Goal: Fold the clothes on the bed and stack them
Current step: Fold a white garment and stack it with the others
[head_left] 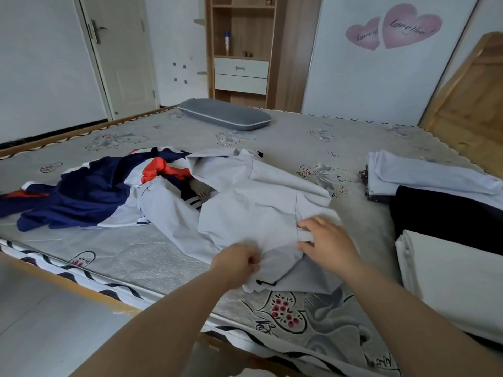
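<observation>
The light grey garment [245,202] is being worked at the near edge of the bed [152,257], spread crumpled across the patterned mattress. Its near hem is being pinched by the left hand [239,261], fingers curled tight into the cloth, a black drawstring [265,282] lying just below those knuckles. A fold of the same garment is being gripped by the right hand [330,244], thumb and fingers [306,224] curled round a rolled edge just right of the left fingers. Beyond both sets of fingertips the grey cloth is being left bunched, running away toward the far side of the bed.

To the left of the left fingers, well apart, a navy, white and orange garment [89,191] is lying unfolded, its edge tucked under the grey one. To the right of the right fingers, folded pieces are being kept together: a white folded cloth [451,278] nearest, a black folded piece [446,213] beyond it, a pale folded garment [424,175] farther still. Far past the fingertips a grey pillow [223,114] is resting at the bed's far edge, a wooden shelf unit [242,47] standing behind it against the wall.
</observation>
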